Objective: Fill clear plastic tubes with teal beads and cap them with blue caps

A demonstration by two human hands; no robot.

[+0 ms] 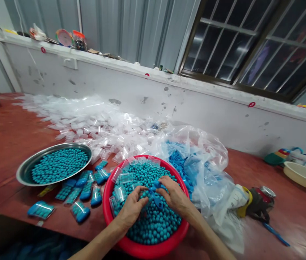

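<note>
Steadily above the turquoise balls (157, 225), the right hand (173, 195) pinches small blue plastic pieces (157, 202) between its thumb and fingers. Just beside it on the left, the left hand (134, 206) has its thumb and fingers curled together near those pieces; whether it grips something I cannot tell, as its fingertips are partly hidden. Both hands are over the red basin (106, 206), which holds the balls, with several clear plastic cases (120, 194) lying on them toward the left and far rim. To the left of the basin, blue-ended cases filled with balls (80, 211) lie on the red tabletop (264, 173), and beyond them sits a metal bowl (22, 175) of similar balls. To the right, more blue pieces (178, 164) lie by a crumpled clear bag (212, 144). Farther off, a broad heap of clear plastic pieces (88, 119) spreads leftward along the white wall (131, 90).
</note>
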